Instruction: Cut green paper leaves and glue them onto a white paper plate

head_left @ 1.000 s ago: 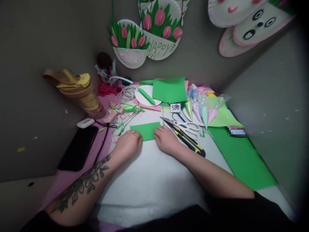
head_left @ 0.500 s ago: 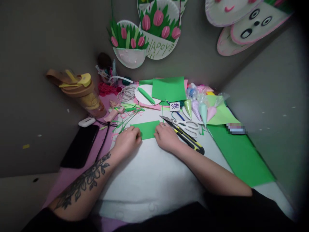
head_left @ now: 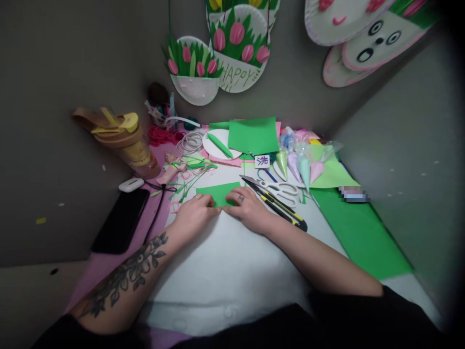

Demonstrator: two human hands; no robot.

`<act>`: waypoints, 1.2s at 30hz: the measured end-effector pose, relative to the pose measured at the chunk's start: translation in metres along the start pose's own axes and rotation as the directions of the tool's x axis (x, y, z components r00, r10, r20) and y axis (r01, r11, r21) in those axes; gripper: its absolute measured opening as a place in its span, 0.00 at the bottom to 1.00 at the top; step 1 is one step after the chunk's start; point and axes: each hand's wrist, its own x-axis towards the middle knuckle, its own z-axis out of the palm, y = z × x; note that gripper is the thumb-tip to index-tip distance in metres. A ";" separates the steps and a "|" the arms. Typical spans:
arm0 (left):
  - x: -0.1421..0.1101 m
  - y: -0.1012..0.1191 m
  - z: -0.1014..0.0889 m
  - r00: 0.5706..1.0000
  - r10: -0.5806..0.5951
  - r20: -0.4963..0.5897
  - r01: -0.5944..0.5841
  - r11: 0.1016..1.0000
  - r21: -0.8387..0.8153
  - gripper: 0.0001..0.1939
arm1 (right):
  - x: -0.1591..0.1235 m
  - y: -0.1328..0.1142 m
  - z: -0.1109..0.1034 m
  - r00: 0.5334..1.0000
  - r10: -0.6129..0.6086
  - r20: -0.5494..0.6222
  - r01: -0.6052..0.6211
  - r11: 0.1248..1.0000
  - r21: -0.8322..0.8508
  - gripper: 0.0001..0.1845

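Observation:
A small green sheet of paper (head_left: 218,193) lies on the white table covering under both my hands. My left hand (head_left: 195,212) is closed at its left part, thumb and fingers gripping the near edge. From the other side, my right hand (head_left: 247,207) pinches the same near edge, its fingers bent over the paper. The two thumbs nearly meet at the middle of that edge. Just right of my right hand lie white-handled scissors (head_left: 285,193) and a black-and-yellow utility knife (head_left: 281,209).
A black phone (head_left: 120,220), an earbud case (head_left: 131,184) and a tumbler (head_left: 127,145) stand at the left. Green paper scraps (head_left: 185,180) lie beyond my left hand. A paper plate (head_left: 214,145), green sheets (head_left: 254,135) and piping bags (head_left: 304,169) line the back.
My hands have moved closer together along the near edge of the green paper, the right one shifting left and the left one slightly right. The view has tilted slightly.

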 end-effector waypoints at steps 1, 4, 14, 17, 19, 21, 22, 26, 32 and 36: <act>-0.001 0.001 -0.003 1.000 -0.007 0.010 0.007 1.000 0.012 0.14 | -0.001 -0.002 -0.002 1.000 0.017 0.002 -0.017 1.000 -0.023 0.11; -0.007 0.006 -0.015 0.996 -0.019 0.082 0.012 0.997 0.081 0.13 | -0.008 -0.005 -0.008 0.993 0.116 0.022 -0.114 0.990 -0.089 0.10; -0.018 0.015 -0.026 0.961 -0.213 0.175 0.184 0.969 0.165 0.14 | -0.033 -0.004 -0.016 0.952 0.306 0.021 -0.290 0.921 -0.260 0.11; -0.016 0.010 -0.029 0.952 -0.199 0.232 0.154 0.968 0.198 0.14 | -0.033 -0.003 -0.014 0.946 0.323 -0.014 -0.317 0.921 -0.227 0.11; -0.015 0.003 -0.033 0.957 -0.213 0.195 0.174 0.965 0.198 0.14 | -0.033 -0.001 -0.014 0.928 0.361 -0.091 -0.372 0.911 -0.177 0.12; -0.014 -0.005 -0.037 0.961 -0.269 0.054 0.259 0.955 0.145 0.16 | -0.033 0.002 -0.013 0.898 0.394 -0.198 -0.420 0.901 -0.111 0.14; -0.013 -0.008 -0.037 0.955 -0.296 -0.025 0.297 0.949 0.102 0.17 | -0.033 0.002 -0.013 0.887 0.392 -0.245 -0.421 0.904 -0.076 0.15; -0.012 -0.010 -0.028 0.976 -0.191 -0.102 0.190 0.982 -0.011 0.18 | -0.029 -0.003 -0.009 0.938 0.203 -0.280 -0.202 0.979 0.034 0.16; -0.013 0.011 -0.004 0.995 -0.025 0.100 0.016 0.996 0.088 0.21 | -0.020 -0.025 0.002 0.995 0.092 -0.037 -0.091 0.996 0.025 0.23; -0.013 0.019 -0.004 0.984 -0.018 0.176 -0.009 0.988 0.155 0.21 | -0.016 -0.031 -0.001 0.980 0.167 0.108 -0.160 0.985 -0.070 0.26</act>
